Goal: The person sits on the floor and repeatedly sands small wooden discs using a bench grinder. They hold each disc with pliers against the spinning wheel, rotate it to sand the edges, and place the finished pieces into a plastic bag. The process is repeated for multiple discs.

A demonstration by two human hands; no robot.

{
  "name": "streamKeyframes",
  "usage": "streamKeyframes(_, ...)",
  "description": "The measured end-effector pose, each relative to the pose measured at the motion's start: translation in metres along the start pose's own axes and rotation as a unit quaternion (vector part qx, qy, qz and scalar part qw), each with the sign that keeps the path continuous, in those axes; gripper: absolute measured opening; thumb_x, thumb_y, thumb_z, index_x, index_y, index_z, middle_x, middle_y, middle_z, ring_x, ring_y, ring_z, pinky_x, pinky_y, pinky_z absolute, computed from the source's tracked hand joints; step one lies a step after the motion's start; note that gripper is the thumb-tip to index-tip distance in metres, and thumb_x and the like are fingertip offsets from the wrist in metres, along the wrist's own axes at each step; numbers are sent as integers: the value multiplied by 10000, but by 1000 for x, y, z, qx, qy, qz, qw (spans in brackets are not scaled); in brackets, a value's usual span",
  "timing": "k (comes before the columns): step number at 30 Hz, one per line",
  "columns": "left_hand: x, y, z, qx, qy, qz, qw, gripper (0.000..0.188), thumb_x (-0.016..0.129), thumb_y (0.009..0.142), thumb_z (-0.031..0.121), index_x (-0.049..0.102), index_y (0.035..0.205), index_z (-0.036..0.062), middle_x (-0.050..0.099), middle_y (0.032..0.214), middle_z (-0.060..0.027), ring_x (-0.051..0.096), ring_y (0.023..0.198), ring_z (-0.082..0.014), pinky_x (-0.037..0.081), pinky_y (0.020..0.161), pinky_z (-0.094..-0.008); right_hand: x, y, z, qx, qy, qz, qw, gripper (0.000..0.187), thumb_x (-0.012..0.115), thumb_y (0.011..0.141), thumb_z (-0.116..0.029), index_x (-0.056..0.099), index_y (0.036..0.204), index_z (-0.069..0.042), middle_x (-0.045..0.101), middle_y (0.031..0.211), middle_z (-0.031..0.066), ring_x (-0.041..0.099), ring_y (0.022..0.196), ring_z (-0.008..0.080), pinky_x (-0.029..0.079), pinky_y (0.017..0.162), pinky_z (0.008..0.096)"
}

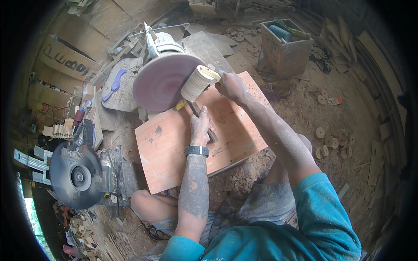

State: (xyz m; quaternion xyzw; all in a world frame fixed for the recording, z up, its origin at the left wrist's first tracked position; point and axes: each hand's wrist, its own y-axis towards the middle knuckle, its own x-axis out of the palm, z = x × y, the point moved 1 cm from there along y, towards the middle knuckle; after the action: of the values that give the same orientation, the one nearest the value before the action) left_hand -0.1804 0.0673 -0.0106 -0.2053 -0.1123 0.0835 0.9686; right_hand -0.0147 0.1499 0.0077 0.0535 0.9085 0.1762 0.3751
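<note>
Fingers of the left hand point(201, 127) are curling around a dark bar point(212, 137), clasping it on the near side of a stack of pale round wooden discs point(194, 87). Bent fingers of the right hand point(233, 87) are gripping a pale wooden strip point(212, 73) at the far end of the stack; their tips are partly hiding from view. This stack is leaning at a slant in front of the right part of a disc sander's round reddish plate point(161, 82); whether the two are touching, I cannot tell. Beneath both hands, a plywood board point(161, 150) is spreading toward the near left. A dark wristwatch point(197, 150) is circling the left wrist. To the left, a circular saw point(78, 176) is standing, and wooden discs with centre holes point(328, 141) are lying on the dusty floor point(300, 111) at right.
</note>
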Motion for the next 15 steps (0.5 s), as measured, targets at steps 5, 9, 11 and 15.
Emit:
streamKeyframes(5,1,-1,0,-2,12,5,1000,260,582,991,276,423,885,99,386,640,18,380,438,-84,355,368,-276,0,0,0,7,-5,-10,1000,175,633,836,-188,634,902,-27,676,816,243,669,813,420,535,749,487)
streamKeyframes(9,2,-2,0,-2,12,13,1000,270,585,989,274,413,874,100,379,631,19,379,438,-84,349,366,-277,-1,0,1,8,4,-15,1000,172,632,838,-190,633,899,-29,674,811,242,667,809,421,535,748,487)
streamKeyframes(11,2,-2,0,-3,13,13,1000,272,584,990,274,410,870,102,378,628,20,378,436,-84,347,365,-277,-1,-1,1,-2,5,-10,1000,171,631,840,-189,633,899,-29,674,809,241,666,807,421,535,748,486)
streamKeyframes(15,0,0,0,-2,9,-1,1000,269,582,991,271,414,868,102,377,627,20,375,433,-86,346,363,-278,-2,-1,1,2,8,-13,1000,166,630,842,-185,634,905,-31,675,811,240,668,811,419,537,750,484)
